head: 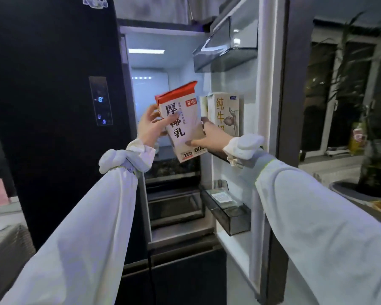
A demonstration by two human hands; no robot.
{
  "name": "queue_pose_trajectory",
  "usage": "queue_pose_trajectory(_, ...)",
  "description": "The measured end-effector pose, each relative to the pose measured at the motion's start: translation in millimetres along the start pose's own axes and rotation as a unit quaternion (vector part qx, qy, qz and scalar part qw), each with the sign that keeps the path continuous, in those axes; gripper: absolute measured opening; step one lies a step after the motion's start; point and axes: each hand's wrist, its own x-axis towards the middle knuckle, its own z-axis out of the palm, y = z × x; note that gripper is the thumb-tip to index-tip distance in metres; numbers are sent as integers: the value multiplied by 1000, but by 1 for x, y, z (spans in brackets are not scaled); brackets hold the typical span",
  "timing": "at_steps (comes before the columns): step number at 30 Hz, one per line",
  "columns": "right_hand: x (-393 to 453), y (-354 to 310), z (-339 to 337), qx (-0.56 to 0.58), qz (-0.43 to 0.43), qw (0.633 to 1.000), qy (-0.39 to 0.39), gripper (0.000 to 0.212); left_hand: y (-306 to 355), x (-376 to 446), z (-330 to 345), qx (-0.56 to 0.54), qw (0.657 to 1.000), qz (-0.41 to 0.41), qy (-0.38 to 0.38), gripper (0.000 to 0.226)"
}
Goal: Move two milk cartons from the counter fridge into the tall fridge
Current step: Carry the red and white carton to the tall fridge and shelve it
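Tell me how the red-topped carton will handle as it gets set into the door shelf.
The red-topped carton looks stiff: its faces stay flat under the left hand and right hand. It is tall and narrow and tilted now, so it may tip if released early. Beside the beige carton on the door shelf, it should stand steadier.

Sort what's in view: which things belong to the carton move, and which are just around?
Job: red-topped carton, held by left hand and right hand; beige carton on the door shelf; tall fridge.
Around: potted plant; lower door bin.
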Motion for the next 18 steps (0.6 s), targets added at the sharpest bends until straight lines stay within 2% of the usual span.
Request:
queue_pose_trajectory(3, 28, 3, -9, -27, 11, 997, 69, 98, 12, 28, 17, -20, 1000, 23, 5, 36)
queue_pose_trajectory(6, 49, 6, -19, -49, 32, 989, 137, 111, 19, 47, 34, -79, 996, 30, 3, 44)
queue_pose_trajectory(10, 56, 8, -33, -53, 23, 979, 196, 120, 24, 60, 53, -117, 993, 26, 23, 46)
queue_pose_trajectory(13, 59, 11, -33, -65, 34, 976, 203, 121, 24, 67, 55, -119, 992, 26, 14, 41)
queue_pose_trajectory(18, 61, 8, -38, -72, 35, 973, 215, 117, 28, 71, 57, -117, 993, 30, 15, 45)
